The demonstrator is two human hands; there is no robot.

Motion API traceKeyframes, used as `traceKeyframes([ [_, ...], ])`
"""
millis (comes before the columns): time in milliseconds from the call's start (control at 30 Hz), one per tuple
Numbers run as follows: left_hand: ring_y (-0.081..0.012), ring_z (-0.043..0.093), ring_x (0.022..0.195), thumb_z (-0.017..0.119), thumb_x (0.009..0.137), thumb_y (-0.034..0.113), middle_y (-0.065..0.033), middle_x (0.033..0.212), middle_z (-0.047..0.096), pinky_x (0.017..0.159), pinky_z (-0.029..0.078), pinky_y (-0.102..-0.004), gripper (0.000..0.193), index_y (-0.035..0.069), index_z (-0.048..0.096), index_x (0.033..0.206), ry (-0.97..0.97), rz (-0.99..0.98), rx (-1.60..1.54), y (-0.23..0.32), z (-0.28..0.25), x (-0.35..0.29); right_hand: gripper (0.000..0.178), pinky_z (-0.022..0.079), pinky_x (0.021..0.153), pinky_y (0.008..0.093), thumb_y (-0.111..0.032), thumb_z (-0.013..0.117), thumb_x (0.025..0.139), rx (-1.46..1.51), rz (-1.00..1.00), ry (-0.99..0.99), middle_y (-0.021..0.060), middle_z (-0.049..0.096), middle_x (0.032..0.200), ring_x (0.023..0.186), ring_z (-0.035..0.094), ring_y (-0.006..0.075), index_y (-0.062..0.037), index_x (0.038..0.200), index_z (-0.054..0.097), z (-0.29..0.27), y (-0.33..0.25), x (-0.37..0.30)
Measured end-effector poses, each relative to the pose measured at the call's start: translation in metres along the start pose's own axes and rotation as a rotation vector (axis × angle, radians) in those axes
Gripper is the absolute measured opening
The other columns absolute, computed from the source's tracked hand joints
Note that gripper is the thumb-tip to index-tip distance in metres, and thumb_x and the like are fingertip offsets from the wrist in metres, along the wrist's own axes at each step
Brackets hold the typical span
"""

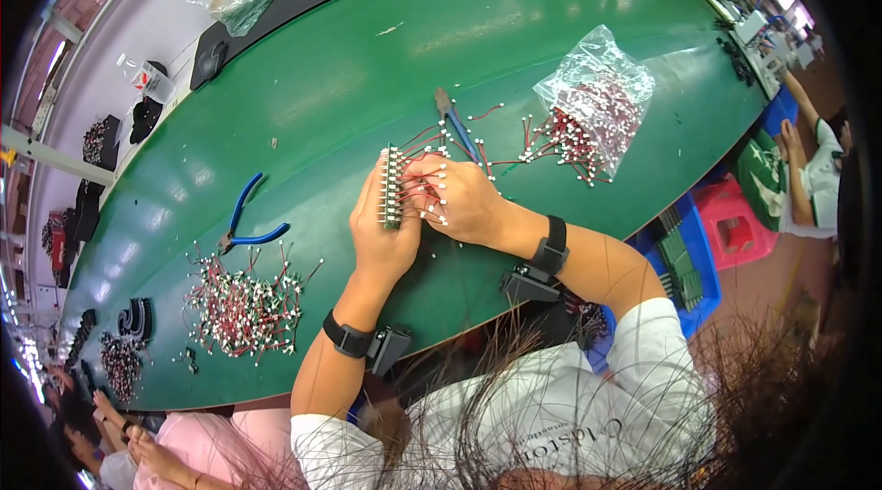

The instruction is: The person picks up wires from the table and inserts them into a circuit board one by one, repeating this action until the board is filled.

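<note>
My left hand (369, 225) is closed round a narrow green circuit board strip (391, 189), held upright above the table, with a row of small white connectors along it. Short red wire leads (428, 180) with white plugs fan out from the strip's right side. Pressed close beside it, my right hand (470, 200) has its fingers bent in among these leads and closed on them; the fingertips are partly hidden. Just beyond the hands lie pliers with blue handles (466, 134) among loose leads. To the left rest other blue-handled pliers (241, 214), spread apart.
A pile of red-and-white leads (243, 308) lies left of my left forearm. At the right, a clear plastic bag (602, 90) spills more leads onto the green table (349, 77). Green boards fill a blue bin (703, 256) beside a pink stool (735, 228). Other people sit at both sides.
</note>
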State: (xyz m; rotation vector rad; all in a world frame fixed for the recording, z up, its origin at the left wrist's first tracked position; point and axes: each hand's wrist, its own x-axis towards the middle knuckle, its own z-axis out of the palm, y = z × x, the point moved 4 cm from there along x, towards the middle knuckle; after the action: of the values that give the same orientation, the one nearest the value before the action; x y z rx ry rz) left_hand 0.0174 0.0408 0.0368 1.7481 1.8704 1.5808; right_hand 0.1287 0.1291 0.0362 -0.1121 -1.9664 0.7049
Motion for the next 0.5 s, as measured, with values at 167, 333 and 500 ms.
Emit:
traceKeyframes([
  [167,-0.0365,0.065,0.111,0.064,0.084,-0.002,-0.0257,0.126,0.061,0.095,0.052,-0.0401,0.057,-0.010,0.047,0.138,0.033,0.116,0.071,0.0032,-0.0018,0.0002,0.027,0.056,0.068,0.0421,-0.006,0.069,0.081,0.006,-0.006,-0.026,0.0161,0.065,0.095,0.080,0.066,0.0363,0.0004,0.106,0.058,-0.0050,-0.0019,0.0030],
  [333,-0.0373,0.064,0.112,0.064,0.085,-0.001,-0.0261,0.127,0.060,0.095,0.051,-0.0404,0.057,-0.009,0.046,0.139,0.014,0.070,0.058,0.0061,-0.0020,-0.0010,0.025,0.056,0.070,0.0412,-0.005,0.069,0.081,0.020,-0.022,-0.067,0.0159,0.064,0.094,0.083,0.065,0.0357,0.0012,0.103,0.059,-0.0048,-0.0018,0.0035],
  [500,-0.0394,0.063,0.115,0.065,0.085,0.001,-0.0273,0.131,0.058,0.096,0.051,-0.0411,0.058,-0.009,0.045,0.139,0.000,0.139,0.120,0.0043,-0.0028,-0.0011,0.020,0.056,0.069,0.0409,-0.004,0.070,0.080,0.041,0.049,-0.050,0.0148,0.063,0.091,0.081,0.065,0.0352,0.0006,0.097,0.061,-0.0089,-0.0043,0.0056],
])
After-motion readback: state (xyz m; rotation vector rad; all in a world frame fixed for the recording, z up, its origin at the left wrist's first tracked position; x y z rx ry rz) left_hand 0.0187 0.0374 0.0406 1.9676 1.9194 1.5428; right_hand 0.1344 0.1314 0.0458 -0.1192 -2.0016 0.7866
